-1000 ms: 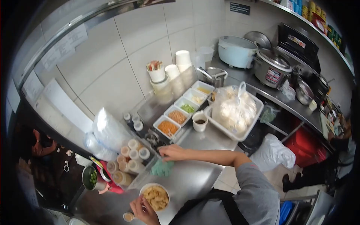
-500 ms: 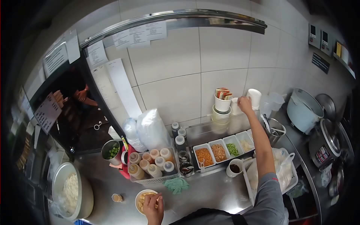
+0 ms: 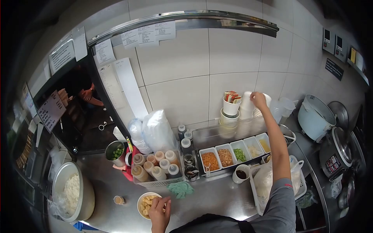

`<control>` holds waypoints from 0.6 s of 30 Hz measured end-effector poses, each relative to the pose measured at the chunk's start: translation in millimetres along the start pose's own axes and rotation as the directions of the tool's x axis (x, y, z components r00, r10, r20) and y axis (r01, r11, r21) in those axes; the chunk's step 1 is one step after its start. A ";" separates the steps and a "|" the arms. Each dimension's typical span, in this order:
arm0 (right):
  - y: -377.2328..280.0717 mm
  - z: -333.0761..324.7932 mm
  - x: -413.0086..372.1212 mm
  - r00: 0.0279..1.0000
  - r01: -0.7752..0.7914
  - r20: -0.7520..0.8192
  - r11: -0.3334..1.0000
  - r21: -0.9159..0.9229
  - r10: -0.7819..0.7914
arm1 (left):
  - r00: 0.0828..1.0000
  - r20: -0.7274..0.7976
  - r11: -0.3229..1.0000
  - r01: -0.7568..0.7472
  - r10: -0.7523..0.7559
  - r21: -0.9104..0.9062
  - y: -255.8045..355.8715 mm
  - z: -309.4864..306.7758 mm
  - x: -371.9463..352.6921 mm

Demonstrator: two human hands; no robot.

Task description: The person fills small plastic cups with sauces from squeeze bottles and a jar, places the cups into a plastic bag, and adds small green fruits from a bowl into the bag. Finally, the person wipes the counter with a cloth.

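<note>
Near the front edge of the counter, my left hand [image 3: 160,211] is beside a white bowl [image 3: 140,202] of pale yellow-tan chunks. Its fingers are loosely bent at the bowl's right rim, with the thumb apart and nothing visible held. My right hand [image 3: 258,100] reaches to the wall, its fingers closed at the upper part of a white paper cup [image 3: 246,101] above a stack. Part of the cup is behind the fingers. Another white cup stack [image 3: 267,99] stands to the right, partly behind my hand. A tub of sachets [image 3: 232,105] is to the left.
Topping trays [image 3: 225,157] line the back, beside a cup of dark liquid [image 3: 241,173]. A squeeze-bottle basket [image 3: 158,181], a green cloth [image 3: 180,190] and a small jar [image 3: 119,200] sit leftward. A large tub [image 3: 88,196] holds white food; a bag-filled basket [image 3: 254,192] lies under my right arm.
My right hand has risen slightly, and a white cup now stands higher beside it. My left hand has shifted right relative to the bowl, uncovering more chunks. The view has shifted slightly.
</note>
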State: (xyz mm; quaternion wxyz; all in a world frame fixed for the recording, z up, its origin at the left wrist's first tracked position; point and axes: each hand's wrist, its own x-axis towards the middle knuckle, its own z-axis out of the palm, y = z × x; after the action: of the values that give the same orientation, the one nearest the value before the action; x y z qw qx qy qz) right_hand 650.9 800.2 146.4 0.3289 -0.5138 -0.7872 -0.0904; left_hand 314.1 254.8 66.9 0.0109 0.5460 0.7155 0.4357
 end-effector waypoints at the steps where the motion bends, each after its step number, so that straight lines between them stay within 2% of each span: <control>1: -3.0 -10.0 3.6 0.997 -0.029 -0.064 0.999 0.021 0.031 | 1.000 0.015 1.000 0.005 -0.005 -0.005 1.7 -1.8 0.3; 3: -14.1 -36.3 -0.1 0.972 -0.052 -0.224 0.995 0.089 0.071 | 0.997 0.013 0.997 -0.072 0.072 0.001 -1.3 1.0 3.1; 5: -47.8 -79.4 -11.1 0.904 -0.029 -0.416 0.985 0.171 0.099 | 0.987 0.018 0.987 -0.162 0.162 -0.013 0.0 1.3 9.8; 6: -63.9 -98.0 -21.9 0.892 0.051 -0.440 0.944 0.326 0.104 | 0.977 0.021 0.977 -0.211 0.212 -0.033 6.4 3.1 16.3; 8: -104.0 -129.6 -67.7 0.867 0.211 -0.481 0.777 0.593 0.132 | 0.948 0.045 0.945 -0.308 0.314 -0.106 24.8 4.8 28.5; 10: -160.9 -165.3 -144.8 0.973 0.101 -0.198 0.554 0.827 0.119 | 0.908 0.069 0.898 -0.395 0.414 -0.192 53.2 7.3 38.8; 11: -183.2 -170.8 -186.0 0.986 -0.051 -0.036 0.496 0.867 0.165 | 0.885 0.076 0.873 -0.434 0.459 -0.224 67.1 7.9 38.7; 12: -212.0 -179.3 -224.8 0.990 -0.106 0.048 0.461 0.881 0.136 | 0.850 0.072 0.843 -0.501 0.522 -0.196 76.0 11.8 33.9; 13: -227.9 -178.2 -264.5 0.983 -0.177 0.147 0.347 0.921 0.113 | 0.809 0.069 0.806 -0.567 0.584 -0.168 82.3 17.3 28.4; 14: -244.5 -178.3 -299.8 0.947 -0.316 0.300 0.161 0.935 0.112 | 0.762 0.068 0.763 -0.631 0.644 -0.142 83.5 20.3 22.6; 16: -264.1 -169.4 -367.0 0.903 -0.420 0.410 0.075 0.904 0.127 | 0.670 0.065 0.657 -0.697 0.739 -0.287 69.9 28.2 4.4; 17: -273.5 -174.0 -390.7 0.897 -0.417 0.396 0.084 0.905 0.195 | 0.616 0.058 0.591 -0.720 0.786 -0.363 62.0 30.3 -5.8; 18: -283.1 -179.4 -414.2 0.885 -0.414 0.376 0.091 0.906 0.275 | 0.611 0.090 0.583 -0.686 0.786 -0.436 55.4 29.6 -16.1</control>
State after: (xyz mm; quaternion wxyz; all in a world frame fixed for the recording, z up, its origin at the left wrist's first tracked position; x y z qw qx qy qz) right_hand 587.2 274.6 86.6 0.5453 -0.3594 -0.5346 0.5363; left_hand 378.0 261.5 76.4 0.0254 0.8375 0.3193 0.4427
